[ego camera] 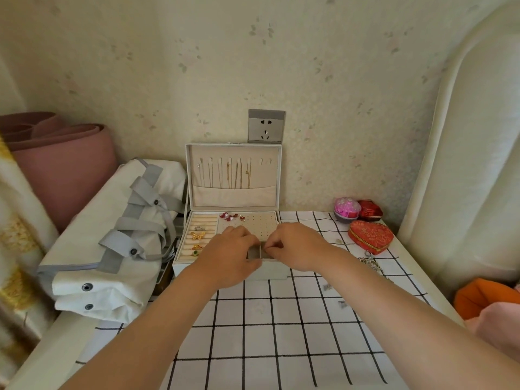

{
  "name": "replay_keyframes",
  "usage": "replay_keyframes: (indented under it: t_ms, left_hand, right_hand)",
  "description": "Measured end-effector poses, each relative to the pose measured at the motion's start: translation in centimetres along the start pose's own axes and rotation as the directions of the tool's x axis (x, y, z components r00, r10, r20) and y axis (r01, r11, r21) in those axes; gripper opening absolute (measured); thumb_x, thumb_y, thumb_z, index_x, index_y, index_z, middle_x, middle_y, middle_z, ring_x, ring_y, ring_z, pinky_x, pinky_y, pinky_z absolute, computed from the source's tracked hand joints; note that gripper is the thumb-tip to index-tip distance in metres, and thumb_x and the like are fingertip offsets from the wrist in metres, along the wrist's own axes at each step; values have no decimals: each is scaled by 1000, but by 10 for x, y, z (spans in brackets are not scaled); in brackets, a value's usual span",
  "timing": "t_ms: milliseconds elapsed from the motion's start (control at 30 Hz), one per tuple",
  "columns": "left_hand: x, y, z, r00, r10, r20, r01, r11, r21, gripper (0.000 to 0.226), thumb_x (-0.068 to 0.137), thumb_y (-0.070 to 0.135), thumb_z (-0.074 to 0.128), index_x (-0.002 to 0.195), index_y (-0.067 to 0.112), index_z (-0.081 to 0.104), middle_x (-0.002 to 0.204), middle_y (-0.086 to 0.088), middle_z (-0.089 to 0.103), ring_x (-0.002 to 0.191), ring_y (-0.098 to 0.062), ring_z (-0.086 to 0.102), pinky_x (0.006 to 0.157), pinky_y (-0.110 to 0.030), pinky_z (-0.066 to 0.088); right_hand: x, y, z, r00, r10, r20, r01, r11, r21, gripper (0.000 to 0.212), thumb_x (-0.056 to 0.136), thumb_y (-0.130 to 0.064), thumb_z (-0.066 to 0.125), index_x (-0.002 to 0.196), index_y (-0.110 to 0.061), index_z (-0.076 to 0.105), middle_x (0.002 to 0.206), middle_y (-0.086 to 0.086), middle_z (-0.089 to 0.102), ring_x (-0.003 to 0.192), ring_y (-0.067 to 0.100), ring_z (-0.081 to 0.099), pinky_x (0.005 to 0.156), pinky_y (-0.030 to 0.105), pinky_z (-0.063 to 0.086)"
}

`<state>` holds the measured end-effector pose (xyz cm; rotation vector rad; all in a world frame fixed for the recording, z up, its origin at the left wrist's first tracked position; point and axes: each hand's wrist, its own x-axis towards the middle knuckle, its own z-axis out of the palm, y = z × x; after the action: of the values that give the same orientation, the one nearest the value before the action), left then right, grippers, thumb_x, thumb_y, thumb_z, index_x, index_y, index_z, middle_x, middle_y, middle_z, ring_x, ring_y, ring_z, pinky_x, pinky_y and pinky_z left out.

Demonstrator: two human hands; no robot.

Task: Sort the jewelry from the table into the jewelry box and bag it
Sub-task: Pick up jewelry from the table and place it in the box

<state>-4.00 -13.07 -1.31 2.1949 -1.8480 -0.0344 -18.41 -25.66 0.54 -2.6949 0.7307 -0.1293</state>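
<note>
The white bag, soft and floppy, lies at mid-left. Just right of it, in the centre, the jewelry box stands open. It looks rigid and probably light, best lifted by its side walls. The left hand curls over a small front compartment, and the right hand brings pinched fingertips there too. Whether either grasps a piece I cannot tell. Loose silver jewelry, tiny and tangle-prone, lies centre-right on the checked table and wants a fingertip pinch.
</note>
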Motion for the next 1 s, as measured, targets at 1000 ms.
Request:
replay_keyframes:
  t_ms: [1000]
  left_hand:
    - [15,119,70,942,310,125,-306,951,-49,35,96,24,52,131,25,56,119,3,55,112,-16,47,91,-34,47]
  right_hand:
    - [-78,111,-3,986,162,33,-164,983,79,11,89,-28,68,94,-31,77,94,-15,72,89,6,64,84,37,56]
